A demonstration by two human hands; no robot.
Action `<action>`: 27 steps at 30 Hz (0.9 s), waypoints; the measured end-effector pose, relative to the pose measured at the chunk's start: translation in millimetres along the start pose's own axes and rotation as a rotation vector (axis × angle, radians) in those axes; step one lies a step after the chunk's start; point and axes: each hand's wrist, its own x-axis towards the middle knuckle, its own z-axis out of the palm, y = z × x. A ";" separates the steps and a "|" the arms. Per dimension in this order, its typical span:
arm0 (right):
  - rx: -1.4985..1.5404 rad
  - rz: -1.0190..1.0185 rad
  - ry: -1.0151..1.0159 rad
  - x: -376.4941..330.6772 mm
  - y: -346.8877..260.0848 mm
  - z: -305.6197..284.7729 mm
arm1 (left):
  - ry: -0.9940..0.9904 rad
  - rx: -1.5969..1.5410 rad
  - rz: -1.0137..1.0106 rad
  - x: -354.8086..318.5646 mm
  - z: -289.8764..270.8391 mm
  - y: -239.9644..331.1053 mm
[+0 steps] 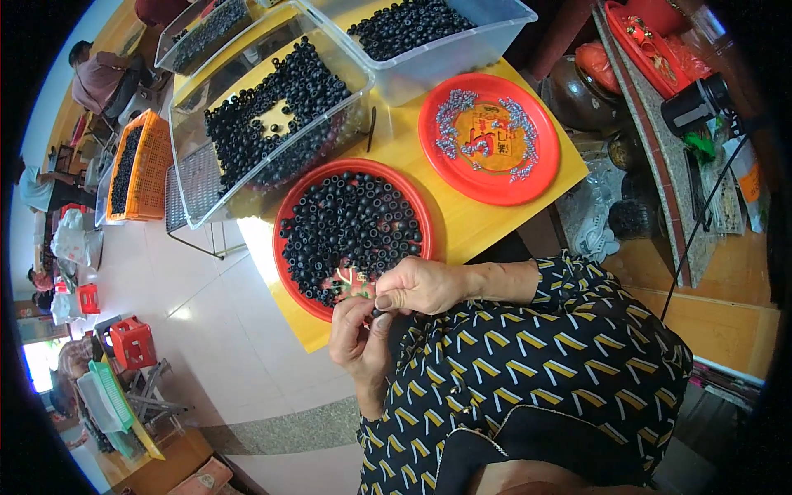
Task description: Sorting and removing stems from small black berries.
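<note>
My two hands meet at the near rim of a round red tray (428, 219) heaped with small black hollow round parts (346, 216). Between thumb and fingers, my left hand (360, 345) pinches one small black round part (378, 313). My right hand (425, 285) is closed in a pinch against the same spot; what its fingertips hold is too small and hidden to name. To the right of the tray, a red plate (540, 181) carries small silvery-blue pieces (454, 114) scattered around its printed middle.
Clear plastic bins (191, 202) of black parts stand beyond the tray on the yellow table (495, 227). An orange crate (157, 165) sits further left. At right, a stone-topped ledge (660, 165) holds a black cup (697, 106). People are seated at the far left.
</note>
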 end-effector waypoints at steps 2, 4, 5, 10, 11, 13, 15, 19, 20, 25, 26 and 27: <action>-0.136 -0.095 0.082 1.2 3.2 4.2 | 0.044 -0.065 -0.022 -2.4 1.1 -10.0; -0.254 -0.131 0.168 -1.2 -3.8 6.5 | 0.087 -0.128 -0.045 -3.8 0.2 -16.6; -0.283 -0.072 0.161 -2.5 -3.2 5.3 | 0.158 -0.341 -0.161 -3.9 -1.4 -18.5; -0.725 -0.305 0.406 -1.7 -1.0 -19.3 | 0.238 -0.589 -0.313 -0.4 -5.7 -19.7; -0.783 -0.306 0.431 -1.9 -4.9 -24.5 | 0.251 -0.588 -0.353 -0.2 -5.3 -17.4; -1.130 -0.466 0.344 -7.9 -12.8 -47.6 | 0.228 -0.551 -0.320 0.0 -3.7 -19.4; -1.283 -0.507 0.403 -18.0 -15.5 -70.9 | 0.215 -0.513 -0.289 -2.3 -2.1 -20.0; -1.414 -0.018 0.506 -72.1 -41.4 -128.9 | 0.209 -0.465 -0.291 -1.7 -3.6 -17.8; -1.400 0.151 0.536 -88.4 -46.7 -144.1 | 0.211 -0.459 -0.301 -1.4 -5.6 -18.3; -1.457 0.607 0.268 -119.1 -61.4 -166.2 | 0.202 -0.563 -0.313 1.0 -4.5 -19.6; -1.413 0.605 0.221 -117.4 -54.5 -168.0 | 0.204 -0.526 -0.306 0.7 -3.9 -20.2; -1.368 0.601 0.175 -116.6 -49.0 -169.5 | 0.205 -0.490 -0.298 0.4 -3.3 -20.2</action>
